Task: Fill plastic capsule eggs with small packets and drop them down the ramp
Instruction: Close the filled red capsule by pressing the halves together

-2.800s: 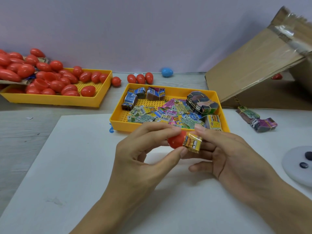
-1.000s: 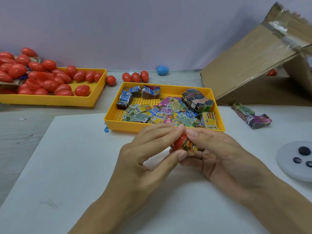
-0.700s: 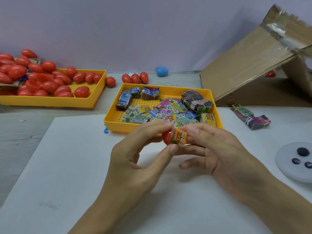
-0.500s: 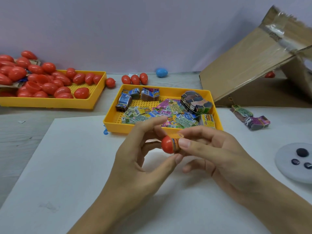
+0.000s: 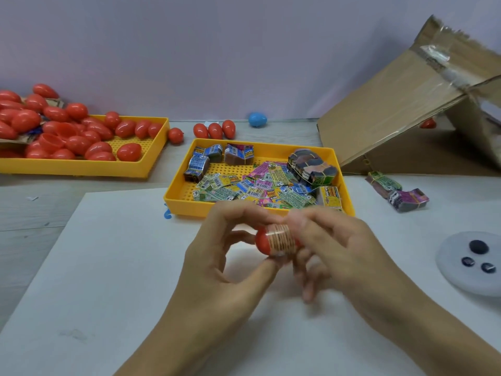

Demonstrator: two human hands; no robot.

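Plain lilac wall (image 5: 189, 50); pale wood-grain tabletop (image 5: 32, 213).

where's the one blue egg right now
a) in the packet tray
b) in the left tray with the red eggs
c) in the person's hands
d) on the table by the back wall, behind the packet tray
d: the blue egg lies on the bare tabletop near the wall, beyond the packet tray, outside both trays.

Light even and diffuse, fairly bright, no hard glare on the white mat (image 5: 108, 267). Soft faint shadow under the grip. Right hand (image 5: 336, 248) motion-blurred, fingers smeared; left hand (image 5: 217, 256) sharper. Tape on the cardboard ramp (image 5: 393, 109), far right of the grip, shows a specular sheen. Wide-angle bowing at frame edges.
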